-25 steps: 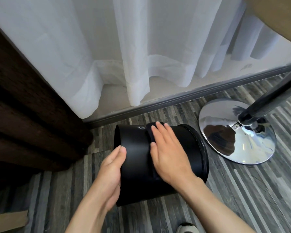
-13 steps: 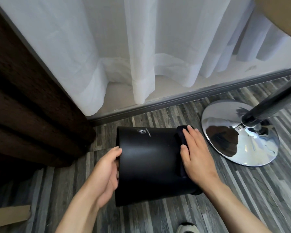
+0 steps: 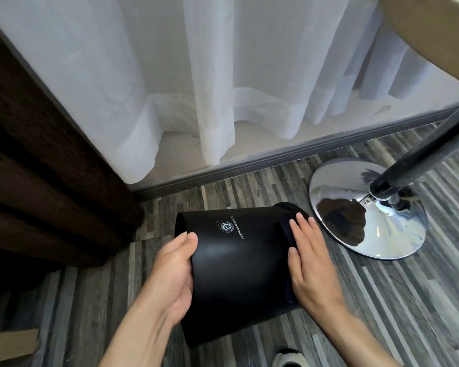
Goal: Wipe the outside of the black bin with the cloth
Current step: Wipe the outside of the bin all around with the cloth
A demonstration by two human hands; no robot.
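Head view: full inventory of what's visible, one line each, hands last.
Bin: 1, black, on its side on the floor, small white logo on its wall.
Cloth: 1, dark, pressed on the bin's wall under the right hand.
Sheer curtain: 1, white, hanging at the back.
Heavy curtain: 1, dark brown, left.
Floor: grey striped wood pattern.
Round base: 1, chrome, right of the bin, with a dark pole.
Tabletop edge: 1, tan, top right corner.
Cardboard piece: 1, brown, bottom left.
Shoe tip: 1, light, bottom edge.
Left hand: bare, gripping the bin's left end.
Right hand: bare, flat on the cloth.
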